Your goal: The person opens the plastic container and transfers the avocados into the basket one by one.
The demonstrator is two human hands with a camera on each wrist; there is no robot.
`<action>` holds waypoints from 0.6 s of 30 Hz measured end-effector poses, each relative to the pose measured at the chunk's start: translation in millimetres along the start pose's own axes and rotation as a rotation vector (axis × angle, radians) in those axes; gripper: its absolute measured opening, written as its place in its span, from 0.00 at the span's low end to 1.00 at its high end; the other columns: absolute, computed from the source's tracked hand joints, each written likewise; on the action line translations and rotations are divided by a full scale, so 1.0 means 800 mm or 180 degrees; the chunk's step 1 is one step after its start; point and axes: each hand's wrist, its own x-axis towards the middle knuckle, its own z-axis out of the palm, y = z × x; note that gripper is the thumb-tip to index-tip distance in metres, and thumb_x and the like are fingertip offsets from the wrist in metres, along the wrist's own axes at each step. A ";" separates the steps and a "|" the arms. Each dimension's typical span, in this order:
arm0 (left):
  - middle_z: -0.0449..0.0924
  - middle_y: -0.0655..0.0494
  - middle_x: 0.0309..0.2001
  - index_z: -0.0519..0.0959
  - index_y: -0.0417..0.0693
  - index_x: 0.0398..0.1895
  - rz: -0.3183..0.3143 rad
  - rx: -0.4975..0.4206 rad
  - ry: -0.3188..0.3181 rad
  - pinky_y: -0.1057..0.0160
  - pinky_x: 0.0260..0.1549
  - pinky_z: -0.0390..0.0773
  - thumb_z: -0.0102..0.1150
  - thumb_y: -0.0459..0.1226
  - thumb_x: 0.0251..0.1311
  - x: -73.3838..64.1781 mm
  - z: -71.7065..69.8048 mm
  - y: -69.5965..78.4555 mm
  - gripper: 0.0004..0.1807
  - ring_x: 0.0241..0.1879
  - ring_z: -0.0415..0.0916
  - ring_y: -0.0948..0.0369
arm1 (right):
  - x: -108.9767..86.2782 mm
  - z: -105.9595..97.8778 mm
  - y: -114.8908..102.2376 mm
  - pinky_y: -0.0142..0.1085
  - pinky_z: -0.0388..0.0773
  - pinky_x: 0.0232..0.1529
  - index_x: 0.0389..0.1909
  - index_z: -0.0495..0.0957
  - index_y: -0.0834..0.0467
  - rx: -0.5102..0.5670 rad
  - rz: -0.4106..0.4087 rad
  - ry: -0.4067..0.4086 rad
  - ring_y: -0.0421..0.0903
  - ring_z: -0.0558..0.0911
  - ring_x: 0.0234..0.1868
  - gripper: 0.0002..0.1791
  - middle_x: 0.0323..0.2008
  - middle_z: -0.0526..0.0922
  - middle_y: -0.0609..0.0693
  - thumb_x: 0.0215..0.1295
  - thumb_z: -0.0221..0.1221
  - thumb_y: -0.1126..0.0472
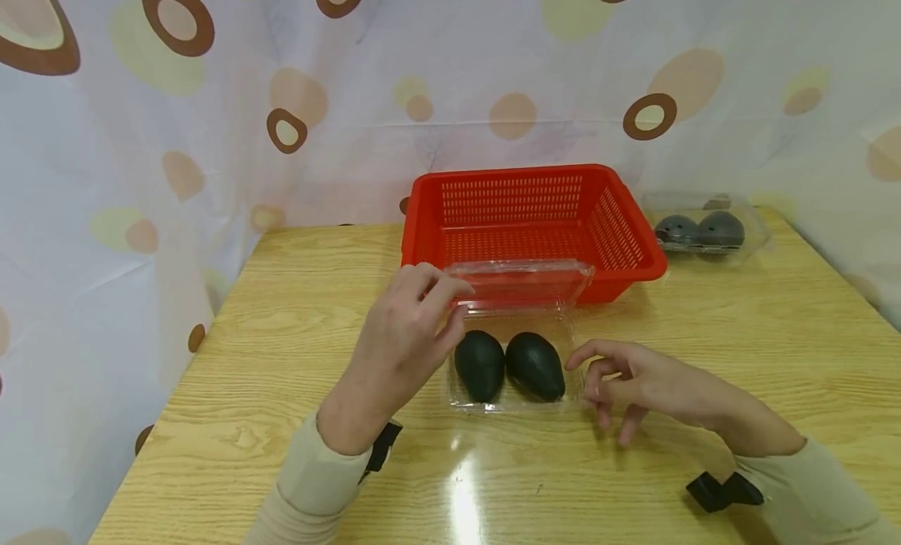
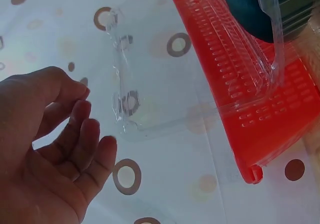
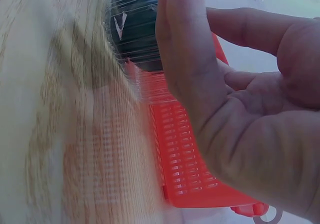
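Two dark green avocados [image 1: 480, 366] lie side by side in a clear plastic clamshell box [image 1: 507, 408] on the table. Its see-through lid [image 1: 521, 279] stands raised at the back, overlapping the red basket in the head view. My left hand [image 1: 415, 318] hovers at the left of the lid with fingers loosely bent. The left wrist view shows a gap between those fingertips [image 2: 106, 146] and the lid's edge [image 2: 120, 79]. By the box's right side is my right hand [image 1: 633, 381], fingers relaxed and nothing in them; its index fingertip is close to the box wall.
Behind the box stands a red perforated plastic basket [image 1: 517, 177]. Another clear box [image 1: 756, 236] with two dark round fruits [image 1: 719, 231] sits at the back right. The wooden table [image 1: 281, 334] ends at a patterned cloth [image 1: 450, 68] behind.
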 end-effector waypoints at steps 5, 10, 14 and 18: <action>0.82 0.59 0.31 0.83 0.48 0.37 0.0083 -0.0071 -0.0324 0.76 0.23 0.74 0.62 0.32 0.60 -0.005 0.005 -0.001 0.04 0.24 0.74 0.68 | 0.000 0.000 -0.003 0.56 0.85 0.31 0.57 0.63 0.72 -0.0058 0.0011 -0.0043 0.57 0.85 0.34 0.18 0.38 0.77 0.64 0.76 0.51 0.62; 0.84 0.56 0.39 0.81 0.46 0.47 0.0068 -0.0115 -0.1019 0.72 0.29 0.80 0.66 0.39 0.61 -0.011 0.016 -0.005 0.12 0.33 0.80 0.65 | 0.000 0.001 -0.004 0.56 0.85 0.32 0.53 0.65 0.73 -0.0091 0.0038 -0.0069 0.56 0.85 0.35 0.17 0.39 0.77 0.63 0.76 0.51 0.61; 0.75 0.49 0.62 0.70 0.42 0.67 -0.0232 -0.0298 -0.1999 0.61 0.57 0.79 0.66 0.53 0.60 -0.016 0.025 -0.006 0.38 0.60 0.75 0.56 | 0.000 0.002 -0.003 0.55 0.85 0.33 0.51 0.65 0.73 -0.0123 0.0029 -0.0063 0.57 0.85 0.35 0.17 0.39 0.78 0.64 0.76 0.51 0.61; 0.56 0.46 0.77 0.55 0.39 0.77 -0.0351 -0.0416 -0.2566 0.56 0.73 0.61 0.66 0.65 0.50 -0.024 0.035 -0.007 0.59 0.76 0.55 0.52 | 0.002 0.004 -0.002 0.54 0.85 0.35 0.50 0.66 0.72 -0.0203 -0.0005 -0.0057 0.61 0.85 0.36 0.16 0.39 0.78 0.65 0.75 0.52 0.62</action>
